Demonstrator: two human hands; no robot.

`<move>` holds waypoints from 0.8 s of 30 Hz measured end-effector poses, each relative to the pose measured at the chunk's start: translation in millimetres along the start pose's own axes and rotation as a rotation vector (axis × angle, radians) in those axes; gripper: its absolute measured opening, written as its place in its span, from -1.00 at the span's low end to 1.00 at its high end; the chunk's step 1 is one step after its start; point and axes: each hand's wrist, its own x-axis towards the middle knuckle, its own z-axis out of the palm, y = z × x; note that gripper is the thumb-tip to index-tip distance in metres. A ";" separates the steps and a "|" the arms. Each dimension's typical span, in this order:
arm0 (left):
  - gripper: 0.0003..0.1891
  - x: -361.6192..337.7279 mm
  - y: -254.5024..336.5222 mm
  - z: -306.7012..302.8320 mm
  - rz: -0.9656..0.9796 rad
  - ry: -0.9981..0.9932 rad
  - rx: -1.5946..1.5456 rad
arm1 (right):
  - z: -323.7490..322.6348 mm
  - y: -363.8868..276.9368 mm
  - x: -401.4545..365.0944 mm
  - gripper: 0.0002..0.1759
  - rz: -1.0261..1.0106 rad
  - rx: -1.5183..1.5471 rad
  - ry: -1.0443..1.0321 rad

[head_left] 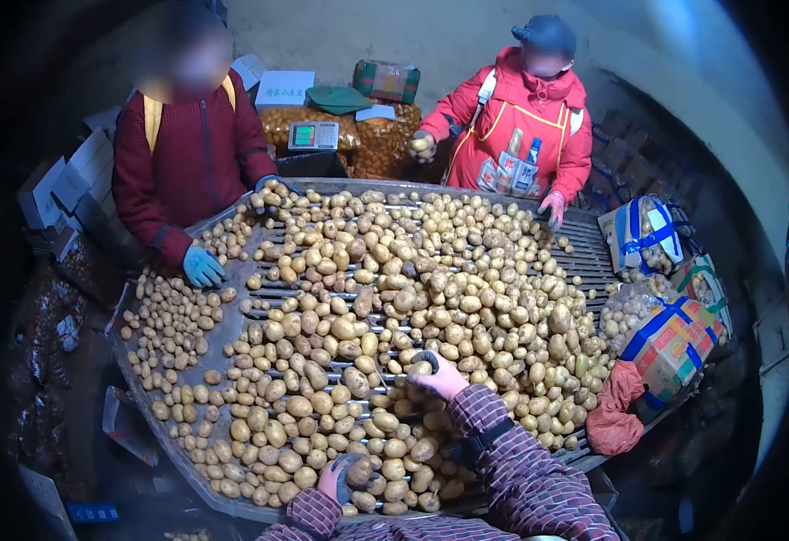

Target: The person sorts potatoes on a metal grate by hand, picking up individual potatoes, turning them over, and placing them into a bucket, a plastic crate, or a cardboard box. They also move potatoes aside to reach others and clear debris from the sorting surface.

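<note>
With the left hand (334, 480) clasped round a potato (359, 472) at lower centre and the right hand (439, 377) curled onto the potatoes (430, 270) at mid-frame, its hold not discernible, each is best lifted cleanly off the slatted worktop (592, 261)

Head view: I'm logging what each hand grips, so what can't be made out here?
- Left hand: curled over a potato; gripping or merely resting, unclear.
- Right hand: fingertips dip among the potatoes, hiding any grasp.
- Scale display: digits too small.
- White box: lettering too small to read.
- Sorting table: near edge cut off by the frame bottom and sleeves.
- Corners: blacked out by the lens rim.
</note>
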 end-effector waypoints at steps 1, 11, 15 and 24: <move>-0.75 -3.9 18.6 -1.3 -0.055 -0.005 -0.083 | 2.7 -10.0 12.8 -0.41 0.071 0.050 0.016; -0.60 -22.4 138.4 -68.4 -0.028 0.097 0.047 | 70.0 -84.8 181.1 -0.57 -0.060 -1.441 -0.079; -0.58 -11.8 130.0 -97.3 -0.246 0.143 -0.701 | 106.9 -69.7 220.0 -0.64 -0.021 -1.491 -0.019; -0.22 -16.8 125.2 -96.3 -0.256 0.128 -0.665 | 58.9 -59.2 167.0 -0.36 -0.180 -0.826 0.019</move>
